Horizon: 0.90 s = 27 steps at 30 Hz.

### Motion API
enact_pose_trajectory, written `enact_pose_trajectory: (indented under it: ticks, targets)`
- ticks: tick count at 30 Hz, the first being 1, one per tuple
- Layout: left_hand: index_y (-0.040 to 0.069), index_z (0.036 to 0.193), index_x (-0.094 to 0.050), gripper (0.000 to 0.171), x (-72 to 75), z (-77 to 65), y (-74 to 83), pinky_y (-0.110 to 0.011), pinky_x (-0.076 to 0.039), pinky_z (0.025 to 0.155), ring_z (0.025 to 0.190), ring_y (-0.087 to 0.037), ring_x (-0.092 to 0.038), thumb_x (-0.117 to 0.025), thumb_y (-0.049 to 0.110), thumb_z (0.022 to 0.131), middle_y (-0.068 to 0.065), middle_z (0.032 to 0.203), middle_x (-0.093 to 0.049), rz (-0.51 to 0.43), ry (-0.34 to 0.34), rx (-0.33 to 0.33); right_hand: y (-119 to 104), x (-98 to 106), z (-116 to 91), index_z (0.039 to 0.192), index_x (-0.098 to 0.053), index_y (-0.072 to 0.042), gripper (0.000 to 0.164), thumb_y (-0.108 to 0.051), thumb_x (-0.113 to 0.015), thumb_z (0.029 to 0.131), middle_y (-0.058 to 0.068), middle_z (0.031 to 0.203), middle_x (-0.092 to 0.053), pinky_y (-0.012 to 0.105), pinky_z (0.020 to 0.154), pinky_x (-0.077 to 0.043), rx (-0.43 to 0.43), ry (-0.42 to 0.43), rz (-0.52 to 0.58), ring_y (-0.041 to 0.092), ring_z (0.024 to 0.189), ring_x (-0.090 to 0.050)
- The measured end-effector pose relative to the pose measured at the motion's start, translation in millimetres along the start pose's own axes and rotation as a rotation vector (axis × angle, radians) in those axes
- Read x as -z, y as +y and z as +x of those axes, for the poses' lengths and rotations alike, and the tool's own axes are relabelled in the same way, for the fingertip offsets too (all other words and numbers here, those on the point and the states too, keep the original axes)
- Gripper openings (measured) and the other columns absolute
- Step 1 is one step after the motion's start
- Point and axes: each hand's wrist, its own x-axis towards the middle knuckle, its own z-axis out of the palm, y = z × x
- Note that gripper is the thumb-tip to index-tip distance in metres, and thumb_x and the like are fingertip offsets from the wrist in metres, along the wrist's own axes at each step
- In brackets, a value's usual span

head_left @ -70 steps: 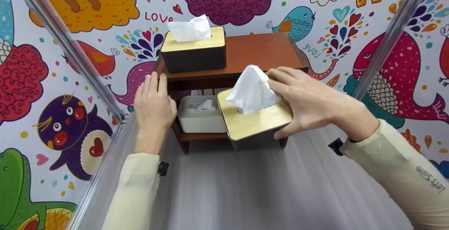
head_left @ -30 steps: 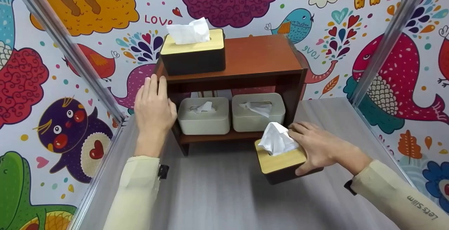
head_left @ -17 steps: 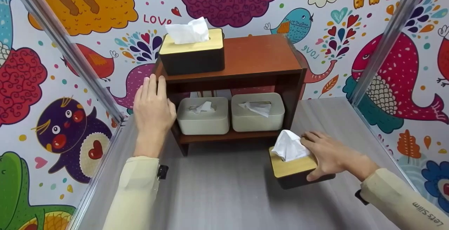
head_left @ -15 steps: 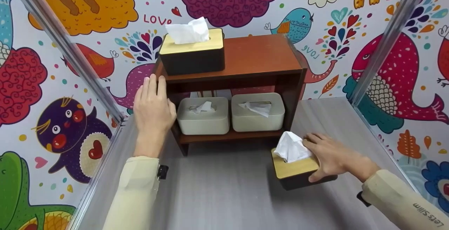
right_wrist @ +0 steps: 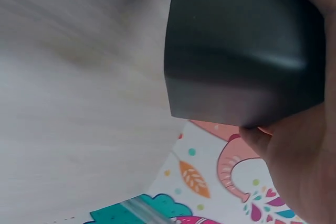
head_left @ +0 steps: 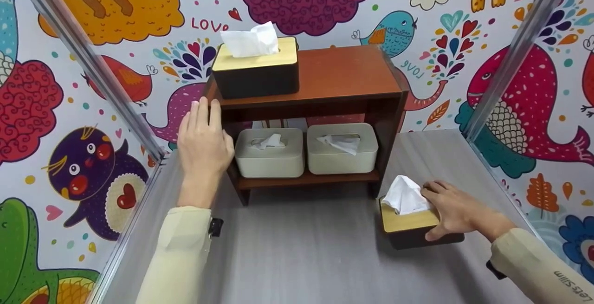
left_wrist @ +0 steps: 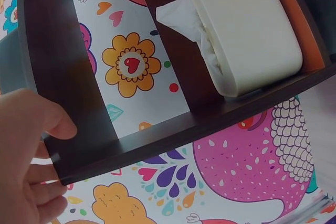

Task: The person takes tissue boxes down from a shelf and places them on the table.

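My right hand (head_left: pixel 455 211) grips a black tissue box (head_left: pixel 417 236) with a light wood lid (head_left: pixel 408 221), thumb at the front and fingers at the back. A white tissue (head_left: pixel 403 195) stands up from its slot. The box is low over the grey surface, right of the small brown shelf (head_left: pixel 348 72). Its dark wall (right_wrist: pixel 241 51) fills much of the right wrist view. My left hand (head_left: pixel 204 144) rests against the shelf's left side, fingers straight in the head view; the left wrist view shows its thumb (left_wrist: pixel 63 124) by the upper corner.
Another black tissue box (head_left: pixel 257 79) with a wood lid sits on the shelf top, at the left. Two pale grey tissue boxes, a left one (head_left: pixel 269 162) and a right one (head_left: pixel 343 158), stand inside the lower compartment. Patterned walls and metal posts (head_left: pixel 519 53) enclose the area.
My right hand has carried the black tissue box from in front of the lower compartment down and to the right, uncovering the right pale box. My left hand has stayed at the shelf's side.
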Motion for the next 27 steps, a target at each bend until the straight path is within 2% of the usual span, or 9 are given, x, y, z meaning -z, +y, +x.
enact_pose_trajectory:
  ticks: [7,19,27]
  targets:
    - [0.002,0.143,-0.044,0.059,0.8,0.2,1.0,-0.047,-0.031,0.118,0.141,-0.037,-0.039,-0.058,0.013,0.087,-0.021,0.15,-0.043,0.008,-0.023,0.009,17,-6,-2,0.138,-0.047,0.005,0.113,-0.065,-0.08,0.056,0.028,0.142,-0.044,0.071,0.101,-0.036,-0.039,-0.021,0.036,0.051,0.13,-0.036]
    - [0.003,0.143,-0.045,0.059,-0.2,0.1,1.3,-0.047,-0.032,0.118,0.141,-0.037,-0.04,-0.06,0.014,0.087,-0.021,0.15,-0.044,0.008,-0.006,0.006,39,-12,-8,0.138,-0.046,0.008,0.114,-0.06,-0.082,0.055,0.029,0.142,-0.043,0.072,0.101,-0.036,-0.096,-0.041,0.095,0.048,0.128,-0.037]
    - [0.002,0.143,-0.045,0.059,-0.6,-0.7,0.5,-0.047,-0.031,0.118,0.141,-0.037,-0.039,-0.059,0.014,0.087,-0.021,0.15,-0.043,0.008,-0.012,0.013,52,-12,-15,0.141,-0.042,0.008,0.115,-0.058,-0.083,0.055,0.032,0.146,-0.037,0.075,0.1,-0.032,-0.138,-0.066,0.117,0.051,0.129,-0.032]
